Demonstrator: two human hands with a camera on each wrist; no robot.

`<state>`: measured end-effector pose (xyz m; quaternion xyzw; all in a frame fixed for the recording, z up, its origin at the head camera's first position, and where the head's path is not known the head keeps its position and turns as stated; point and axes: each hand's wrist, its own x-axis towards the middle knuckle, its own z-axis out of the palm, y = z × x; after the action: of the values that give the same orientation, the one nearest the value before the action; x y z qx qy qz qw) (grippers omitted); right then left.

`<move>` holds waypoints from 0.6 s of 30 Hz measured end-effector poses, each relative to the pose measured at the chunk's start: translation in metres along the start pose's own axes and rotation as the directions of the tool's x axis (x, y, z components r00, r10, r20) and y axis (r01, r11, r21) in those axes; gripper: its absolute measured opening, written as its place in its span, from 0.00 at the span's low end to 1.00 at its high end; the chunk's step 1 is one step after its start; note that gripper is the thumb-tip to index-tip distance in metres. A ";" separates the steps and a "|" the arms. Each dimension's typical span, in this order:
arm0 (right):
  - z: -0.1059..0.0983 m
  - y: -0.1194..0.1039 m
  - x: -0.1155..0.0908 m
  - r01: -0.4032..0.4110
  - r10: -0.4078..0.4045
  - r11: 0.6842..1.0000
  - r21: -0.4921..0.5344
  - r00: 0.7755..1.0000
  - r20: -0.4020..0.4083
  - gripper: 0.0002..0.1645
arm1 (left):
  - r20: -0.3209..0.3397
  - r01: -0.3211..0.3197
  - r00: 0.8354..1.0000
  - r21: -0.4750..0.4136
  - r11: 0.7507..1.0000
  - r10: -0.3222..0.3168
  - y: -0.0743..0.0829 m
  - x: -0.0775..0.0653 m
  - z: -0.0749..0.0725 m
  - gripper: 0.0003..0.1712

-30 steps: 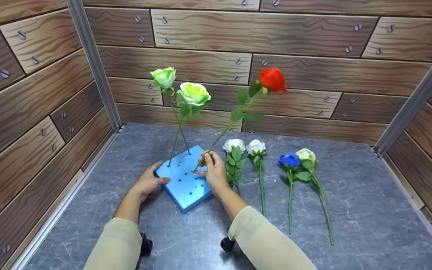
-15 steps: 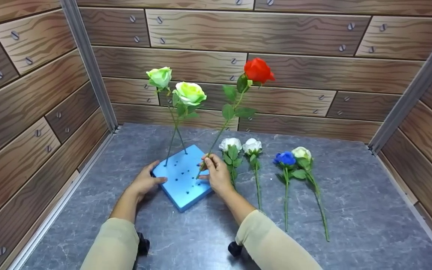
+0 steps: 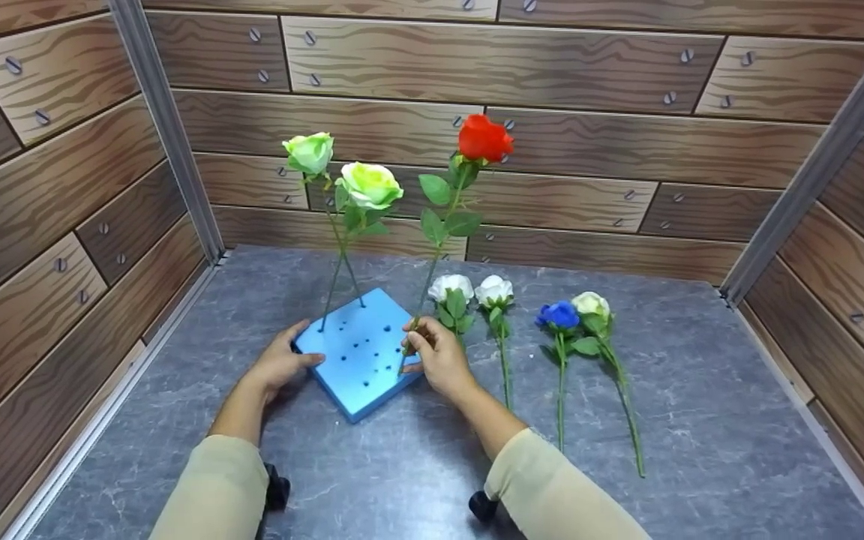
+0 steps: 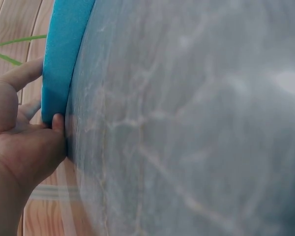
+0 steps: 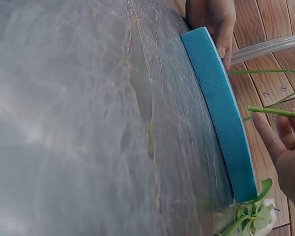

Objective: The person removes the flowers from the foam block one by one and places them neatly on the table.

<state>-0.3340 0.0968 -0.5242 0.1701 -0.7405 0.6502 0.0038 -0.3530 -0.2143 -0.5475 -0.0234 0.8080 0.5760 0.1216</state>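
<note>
My left hand [image 3: 276, 366] holds the left corner of a blue foam block [image 3: 349, 386], thumb over its top face; the left wrist view shows fingers at the block's edge [image 4: 61, 64]. Several small holes dot that top. Between thumb and fingers, my right hand [image 3: 443, 361] pinches the lower stem of a red rose [image 3: 485, 139], bloom upright, over the block's right side. In the right wrist view the cut end of the stem [image 5: 268, 110] hangs just off the block's face. Two green roses [image 3: 309, 153] [image 3: 370, 185] stand in the block's far left part, stems crossing.
Right of the block, two white roses [image 3: 450, 290] [image 3: 494, 291] lie on the grey marbled table [image 3: 724, 420]. Further right lie a blue rose [image 3: 558, 315] and a cream rose [image 3: 592, 304]. Wood-patterned walls [image 3: 589, 67] enclose the table at the back and sides.
My right hand has shifted toward the block's near right edge, and the red rose has swung from a rightward lean to nearly upright. My left hand keeps its hold on the block.
</note>
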 end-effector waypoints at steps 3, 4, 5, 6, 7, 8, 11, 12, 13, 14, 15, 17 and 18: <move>-0.004 -0.002 -0.004 -0.024 0.024 1.000 -0.017 1.000 0.011 0.13 | 0.003 -0.002 1.000 -0.001 1.000 0.002 0.000 0.000 0.000 0.53; -0.005 -0.003 -0.005 -0.028 0.028 0.999 -0.025 1.000 0.013 0.13 | 0.005 -0.002 1.000 -0.002 1.000 0.002 0.000 0.000 0.000 0.53; -0.006 -0.003 -0.007 -0.035 0.035 0.999 -0.031 0.999 0.013 0.13 | 0.007 -0.001 1.000 -0.001 1.000 0.001 0.000 0.000 0.000 0.53; -0.007 -0.003 -0.008 -0.042 0.042 0.999 -0.033 0.999 0.012 0.13 | 0.008 -0.001 1.000 0.000 1.000 0.001 0.000 -0.001 0.000 0.53; -0.009 -0.003 -0.009 -0.043 0.044 0.998 -0.038 0.999 0.011 0.13 | 0.007 0.000 1.000 0.002 1.000 0.000 0.000 0.000 0.000 0.53; -0.010 -0.002 -0.010 -0.047 0.047 0.998 -0.040 0.999 0.010 0.13 | 0.006 0.000 1.000 0.001 1.000 0.000 0.001 0.000 0.000 0.53; -0.013 0.000 -0.013 -0.045 0.046 0.998 -0.045 0.999 0.009 0.15 | 0.001 0.005 1.000 0.003 1.000 -0.005 0.000 0.000 0.000 0.53; -0.014 0.001 -0.014 -0.040 0.041 0.998 -0.044 0.999 0.011 0.15 | -0.001 0.006 1.000 0.005 1.000 -0.006 0.000 0.000 0.000 0.53; -0.015 0.002 -0.015 -0.038 0.038 0.998 -0.044 0.999 0.012 0.16 | -0.004 0.008 1.000 0.007 1.000 -0.008 0.000 0.001 0.000 0.53; -0.015 0.002 -0.016 -0.039 0.039 0.999 -0.037 0.999 0.011 0.16 | -0.004 0.010 1.000 0.007 1.000 -0.010 0.000 0.001 0.000 0.53; -0.016 0.003 -0.016 -0.042 0.042 0.999 -0.032 0.999 0.008 0.16 | -0.003 0.011 1.000 0.007 1.000 -0.011 -0.001 0.002 -0.001 0.53; -0.018 0.004 -0.017 -0.057 0.056 0.998 -0.020 0.998 -0.008 0.16 | -0.002 0.011 1.000 0.008 1.000 -0.011 -0.001 0.003 -0.001 0.54; -0.019 0.004 -0.018 -0.065 0.065 0.998 -0.017 0.998 -0.018 0.16 | -0.002 0.010 1.000 0.007 1.000 -0.010 -0.001 0.003 -0.001 0.54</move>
<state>-0.3222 0.1202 -0.5290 0.1402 -0.7513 0.6448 -0.0094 -0.3562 -0.2153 -0.5489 -0.0275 0.8099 0.5727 0.1239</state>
